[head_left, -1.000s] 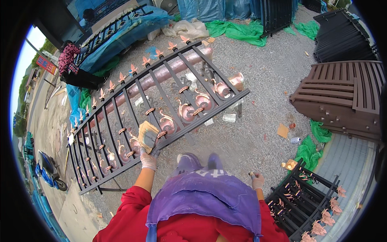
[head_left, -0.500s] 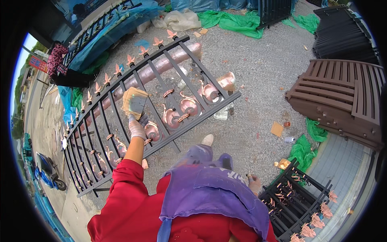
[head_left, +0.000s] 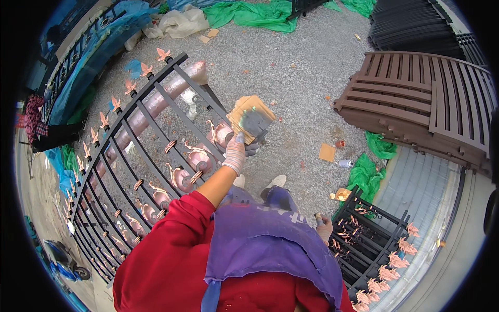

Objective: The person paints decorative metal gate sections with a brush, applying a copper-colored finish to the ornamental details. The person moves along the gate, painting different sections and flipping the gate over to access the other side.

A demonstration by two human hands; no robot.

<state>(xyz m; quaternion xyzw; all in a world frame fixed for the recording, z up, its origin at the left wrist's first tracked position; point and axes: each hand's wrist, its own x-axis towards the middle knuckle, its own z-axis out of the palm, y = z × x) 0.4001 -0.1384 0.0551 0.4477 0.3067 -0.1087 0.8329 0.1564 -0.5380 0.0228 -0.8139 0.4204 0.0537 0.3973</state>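
My left hand (head_left: 236, 152), in a pale glove, holds up a paint-smeared piece of cardboard (head_left: 251, 118) above the gravel, just right of the black iron gate (head_left: 140, 156) with copper-painted ornaments that lies flat to my left. My right hand (head_left: 323, 226) hangs low by my hip, gloved and closed around a small brush whose tip barely shows. It is next to a smaller black gate panel (head_left: 374, 249) with copper leaf tips. My red sleeve and purple apron fill the lower middle.
A stack of brown slatted panels (head_left: 431, 109) lies at the right. Green sheets (head_left: 249, 11), a small can (head_left: 345, 163), a cardboard scrap (head_left: 327, 152) and a gold paint pot (head_left: 341, 194) sit on the gravel. Blue tarp and more railings are at the upper left.
The view has turned left to right. My left hand has carried the cardboard from over the big gate's middle bars to beyond its right edge, above the gravel.
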